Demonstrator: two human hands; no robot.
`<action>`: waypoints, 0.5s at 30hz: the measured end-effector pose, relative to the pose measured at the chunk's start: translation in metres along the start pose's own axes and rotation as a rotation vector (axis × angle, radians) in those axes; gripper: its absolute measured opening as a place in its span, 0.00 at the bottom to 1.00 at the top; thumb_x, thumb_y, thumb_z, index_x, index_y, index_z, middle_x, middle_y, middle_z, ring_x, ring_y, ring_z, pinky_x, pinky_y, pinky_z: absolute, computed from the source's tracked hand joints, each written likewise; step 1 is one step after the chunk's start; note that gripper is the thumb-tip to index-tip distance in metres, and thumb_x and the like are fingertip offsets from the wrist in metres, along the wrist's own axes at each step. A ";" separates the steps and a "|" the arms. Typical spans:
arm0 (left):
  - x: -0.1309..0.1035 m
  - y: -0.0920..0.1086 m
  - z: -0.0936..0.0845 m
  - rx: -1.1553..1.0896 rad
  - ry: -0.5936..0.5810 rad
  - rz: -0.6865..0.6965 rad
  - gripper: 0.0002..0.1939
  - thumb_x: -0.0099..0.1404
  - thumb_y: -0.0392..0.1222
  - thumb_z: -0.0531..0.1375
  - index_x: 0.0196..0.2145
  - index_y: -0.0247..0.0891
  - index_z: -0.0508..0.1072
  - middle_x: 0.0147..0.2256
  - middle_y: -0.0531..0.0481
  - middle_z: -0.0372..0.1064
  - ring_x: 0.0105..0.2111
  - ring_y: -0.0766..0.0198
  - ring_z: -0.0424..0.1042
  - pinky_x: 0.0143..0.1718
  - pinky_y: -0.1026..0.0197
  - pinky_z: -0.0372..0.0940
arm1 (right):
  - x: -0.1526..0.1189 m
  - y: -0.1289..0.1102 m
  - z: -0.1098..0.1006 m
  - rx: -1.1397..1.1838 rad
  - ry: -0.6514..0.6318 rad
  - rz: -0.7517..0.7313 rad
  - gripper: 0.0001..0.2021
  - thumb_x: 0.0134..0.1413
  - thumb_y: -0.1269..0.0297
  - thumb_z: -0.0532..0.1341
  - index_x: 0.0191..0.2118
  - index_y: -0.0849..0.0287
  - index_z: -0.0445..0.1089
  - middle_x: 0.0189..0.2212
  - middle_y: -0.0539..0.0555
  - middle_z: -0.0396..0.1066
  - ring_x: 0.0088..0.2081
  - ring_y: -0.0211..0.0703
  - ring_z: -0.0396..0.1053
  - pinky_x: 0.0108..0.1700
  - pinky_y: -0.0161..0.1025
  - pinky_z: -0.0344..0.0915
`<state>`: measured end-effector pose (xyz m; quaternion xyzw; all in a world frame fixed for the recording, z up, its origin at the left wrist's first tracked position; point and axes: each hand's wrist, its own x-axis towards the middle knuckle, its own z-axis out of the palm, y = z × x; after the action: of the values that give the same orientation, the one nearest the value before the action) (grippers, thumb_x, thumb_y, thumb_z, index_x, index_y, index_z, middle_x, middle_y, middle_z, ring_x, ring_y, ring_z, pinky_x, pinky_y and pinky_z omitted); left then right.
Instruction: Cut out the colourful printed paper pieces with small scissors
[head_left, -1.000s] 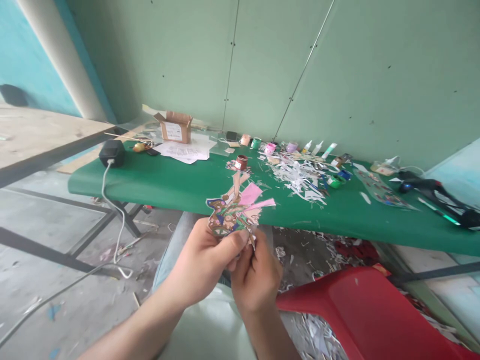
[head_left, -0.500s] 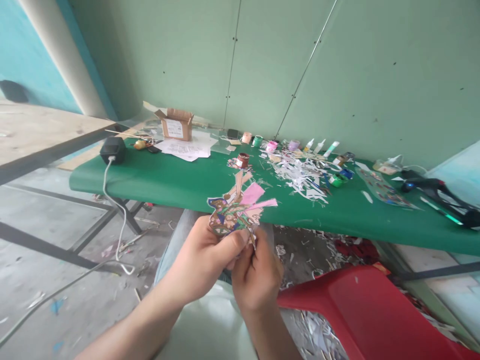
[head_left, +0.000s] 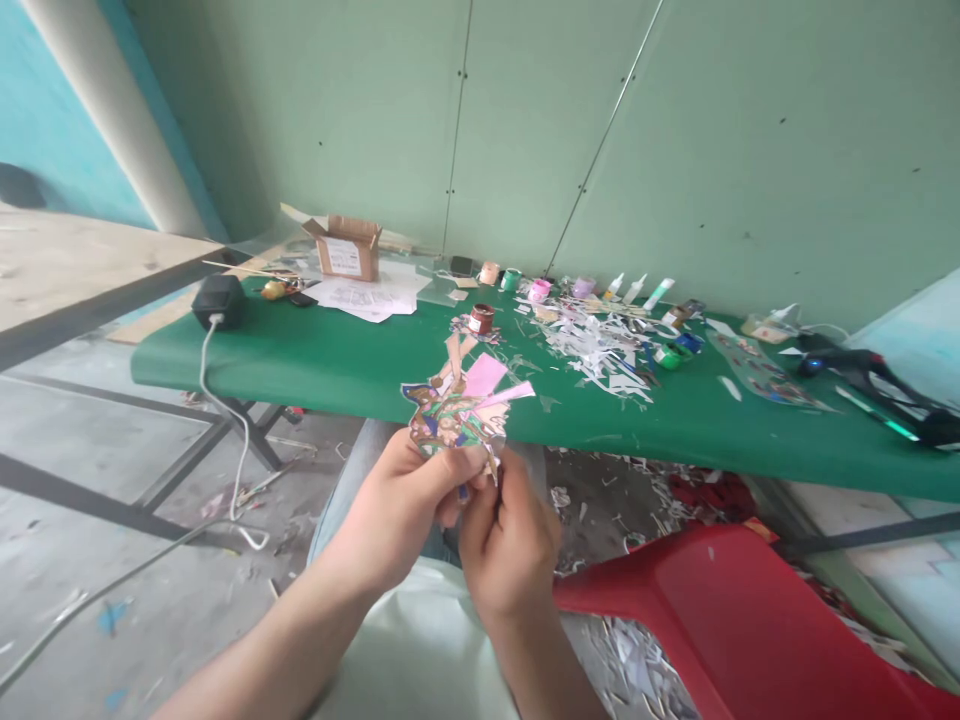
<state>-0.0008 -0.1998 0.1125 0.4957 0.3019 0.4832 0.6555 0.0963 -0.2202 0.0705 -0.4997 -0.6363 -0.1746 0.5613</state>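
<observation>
A cut-out paper piece (head_left: 454,415), painted brown, green, blue and pink with pink and tan strips sticking up, is held over my lap in front of the table edge. My left hand (head_left: 409,500) grips its lower left part, the thumb lying on top. My right hand (head_left: 514,535) is closed, its fingertips pinching the lower right edge beside my left thumb. What lies under the curled fingers is hidden. Beyond the piece, an open jar of brown paint (head_left: 481,319) stands on the green table (head_left: 337,360).
A cardboard box (head_left: 349,252), printed sheets (head_left: 367,292) and a black adapter (head_left: 217,300) are at the left. White paper scraps (head_left: 600,345), paint jars and glue bottles lie right of centre. A red chair (head_left: 735,620) stands near my right side.
Both hands and the paper piece have shifted slightly left, and the piece has turned a little. The grip looks much the same. The whole view has moved slightly.
</observation>
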 end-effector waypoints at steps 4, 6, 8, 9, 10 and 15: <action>0.001 -0.001 0.001 0.030 0.037 0.004 0.12 0.57 0.42 0.60 0.19 0.37 0.64 0.14 0.60 0.51 0.15 0.75 0.48 0.19 0.67 0.49 | 0.000 0.001 0.001 -0.012 0.004 0.013 0.11 0.67 0.70 0.49 0.45 0.62 0.68 0.26 0.53 0.76 0.24 0.39 0.75 0.27 0.29 0.69; 0.002 -0.001 0.001 0.046 0.021 0.017 0.13 0.58 0.42 0.61 0.20 0.37 0.63 0.15 0.60 0.53 0.16 0.75 0.47 0.18 0.67 0.49 | 0.000 0.001 0.002 -0.006 0.007 0.017 0.11 0.66 0.70 0.49 0.45 0.62 0.68 0.25 0.53 0.76 0.24 0.39 0.75 0.27 0.29 0.69; 0.002 -0.002 0.000 0.058 -0.016 0.033 0.15 0.59 0.43 0.61 0.20 0.37 0.62 0.17 0.59 0.54 0.16 0.75 0.48 0.18 0.67 0.49 | 0.000 0.001 0.002 0.000 0.015 0.016 0.10 0.66 0.71 0.49 0.44 0.62 0.67 0.25 0.53 0.76 0.23 0.38 0.75 0.27 0.29 0.68; 0.002 -0.001 -0.001 0.066 -0.034 0.038 0.15 0.60 0.44 0.60 0.21 0.37 0.63 0.17 0.59 0.54 0.17 0.75 0.48 0.18 0.67 0.49 | 0.000 0.001 0.002 0.000 0.020 0.017 0.10 0.66 0.71 0.49 0.43 0.62 0.67 0.25 0.53 0.76 0.23 0.38 0.75 0.26 0.28 0.68; 0.002 -0.001 -0.002 0.075 -0.050 0.041 0.15 0.61 0.44 0.60 0.21 0.37 0.63 0.18 0.58 0.55 0.17 0.75 0.48 0.18 0.68 0.48 | 0.001 0.001 0.002 -0.001 0.025 0.018 0.10 0.66 0.72 0.49 0.43 0.62 0.67 0.24 0.53 0.76 0.23 0.38 0.75 0.26 0.28 0.68; 0.002 -0.002 -0.006 0.106 -0.081 0.043 0.14 0.62 0.43 0.60 0.21 0.36 0.65 0.18 0.57 0.56 0.18 0.74 0.50 0.18 0.67 0.49 | 0.001 0.000 0.002 0.020 0.032 0.032 0.10 0.64 0.73 0.50 0.43 0.62 0.68 0.24 0.51 0.75 0.22 0.37 0.74 0.25 0.28 0.67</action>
<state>-0.0051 -0.1962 0.1089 0.5553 0.2898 0.4602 0.6292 0.0955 -0.2176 0.0706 -0.5013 -0.6210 -0.1674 0.5788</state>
